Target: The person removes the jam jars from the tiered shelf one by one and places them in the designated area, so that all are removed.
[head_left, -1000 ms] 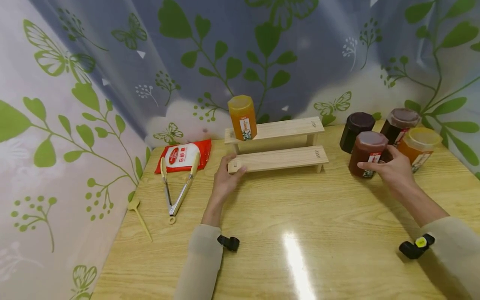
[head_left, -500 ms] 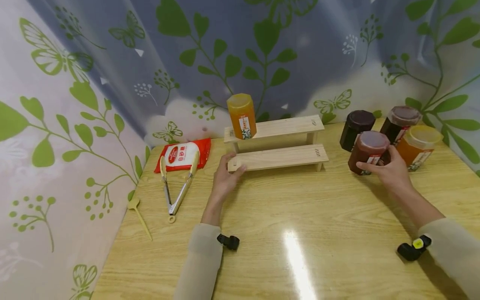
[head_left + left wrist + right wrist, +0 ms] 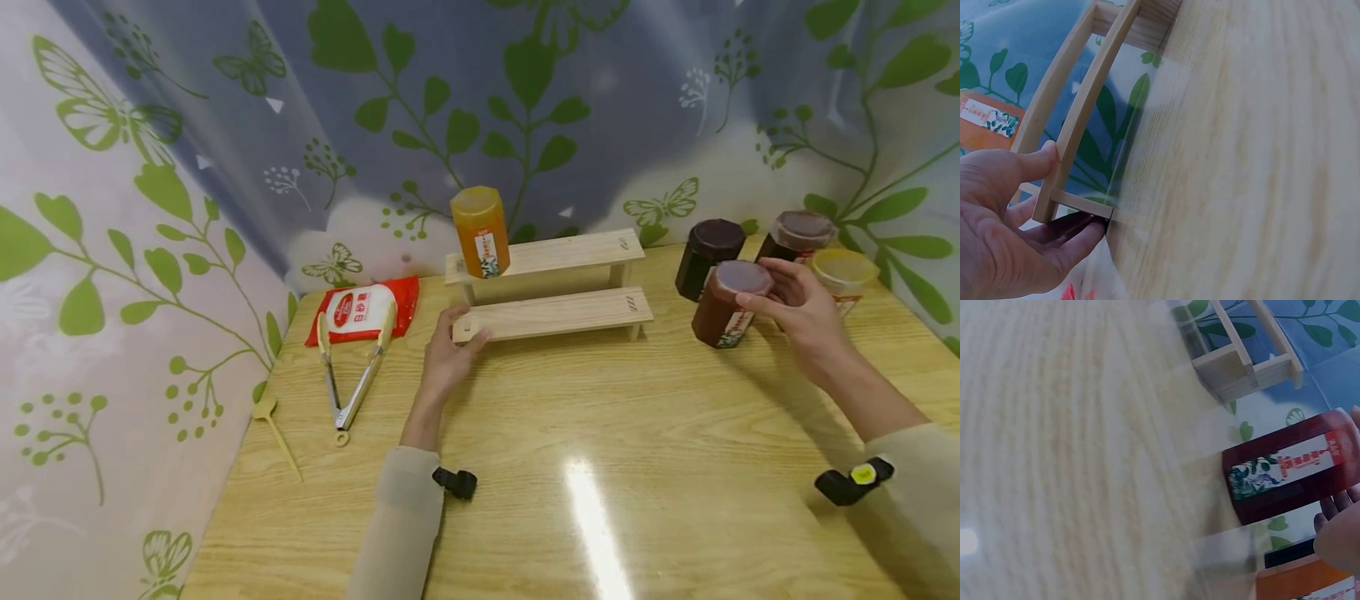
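My left hand (image 3: 446, 350) grips the left end of the lower step of a two-step wooden stand (image 3: 555, 317), thumb on its edge. In the left wrist view the fingers of that hand (image 3: 1013, 219) reach round the end leg. My right hand (image 3: 810, 321) holds a dark red jar (image 3: 718, 312) near its lid, thumb at the front and fingers on the right side. This jar (image 3: 1285, 469) stands upright on the table; its label shows in the right wrist view. An orange jar (image 3: 480, 237) with a yellow lid stands on the upper step's left end.
Behind the held jar are a black jar (image 3: 708, 258) and another dark jar (image 3: 798, 233). A second orange jar (image 3: 846, 275) is partly hidden by my right hand. To the left lie a red-and-white bag (image 3: 363, 308), tongs (image 3: 352, 392) and a yellow spoon (image 3: 277, 433).
My right hand has shifted up and to the right on the dark red jar, its thumb now nearer the lid. The left hand keeps its hold on the stand.
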Tool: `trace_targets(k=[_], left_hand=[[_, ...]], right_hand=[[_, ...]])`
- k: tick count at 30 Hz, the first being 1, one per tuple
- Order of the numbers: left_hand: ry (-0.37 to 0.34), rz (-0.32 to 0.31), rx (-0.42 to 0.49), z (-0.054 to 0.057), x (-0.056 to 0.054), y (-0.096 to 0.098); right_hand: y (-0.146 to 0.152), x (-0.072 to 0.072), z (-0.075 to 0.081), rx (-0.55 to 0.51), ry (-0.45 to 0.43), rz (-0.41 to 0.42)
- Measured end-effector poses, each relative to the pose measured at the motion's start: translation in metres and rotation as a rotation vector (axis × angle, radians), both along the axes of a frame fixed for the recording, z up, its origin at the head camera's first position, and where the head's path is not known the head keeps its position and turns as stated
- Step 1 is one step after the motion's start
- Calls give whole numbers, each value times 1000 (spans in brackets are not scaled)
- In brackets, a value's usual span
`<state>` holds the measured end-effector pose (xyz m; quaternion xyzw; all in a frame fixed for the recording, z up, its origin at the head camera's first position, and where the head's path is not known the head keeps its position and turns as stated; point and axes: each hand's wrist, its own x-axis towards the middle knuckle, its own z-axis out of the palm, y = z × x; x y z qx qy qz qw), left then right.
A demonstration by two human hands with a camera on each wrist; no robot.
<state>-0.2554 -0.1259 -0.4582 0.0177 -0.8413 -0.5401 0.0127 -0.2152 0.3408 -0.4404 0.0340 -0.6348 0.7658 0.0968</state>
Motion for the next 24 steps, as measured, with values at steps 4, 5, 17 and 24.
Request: trace_targets(k=[4, 5, 17, 24], left_hand=[[-8, -13, 23, -1, -1, -1], [-11, -16, 30, -1, -1, -2], [-3, -5, 39, 1, -1, -2], [-14, -2, 36, 0, -1, -1]], right_hand=[[2, -2, 10, 0, 39, 22], [2, -3, 13, -5, 50, 31], [-15, -20, 65, 49, 124, 99], [-50, -30, 80, 80, 127, 191]])
